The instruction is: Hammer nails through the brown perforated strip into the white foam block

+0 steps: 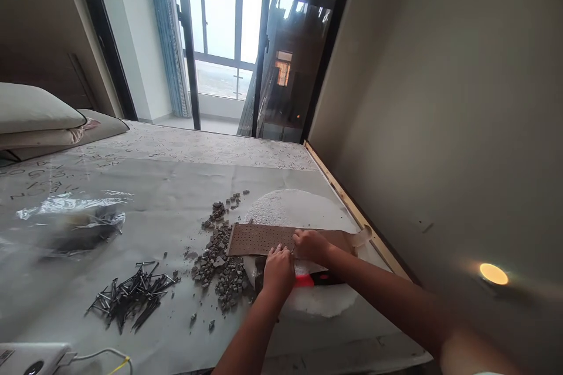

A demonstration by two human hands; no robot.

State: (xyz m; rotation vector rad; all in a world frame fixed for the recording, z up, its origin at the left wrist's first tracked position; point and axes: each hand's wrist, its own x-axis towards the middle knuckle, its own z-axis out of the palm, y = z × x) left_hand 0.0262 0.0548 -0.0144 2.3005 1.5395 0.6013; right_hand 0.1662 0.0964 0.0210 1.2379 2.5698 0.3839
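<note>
A long brown board (pixel 261 239) dotted with small holes lies across a rough white slab (pixel 303 205), its right end running to a pale handle-like piece (pixel 361 237). My left hand (pixel 279 269) is closed at the board's near edge, fingertips on its top face and thumb hidden. Right beside it, my right hand (pixel 311 246) pinches over the board; what sits between its fingers is too small to make out. Beneath my hands rests a hammer, with a red and black handle (pixel 319 279) and a dark head (pixel 259 275) partly hidden by my left hand.
Grey rubble (pixel 222 263) spreads left of the slab. A heap of nails (pixel 132 293) and a clear plastic bag (pixel 74 220) with dark contents lie farther left. A white device with a cable (pixel 37 357) sits at lower left. A wooden rail (pixel 352 205) borders the right wall.
</note>
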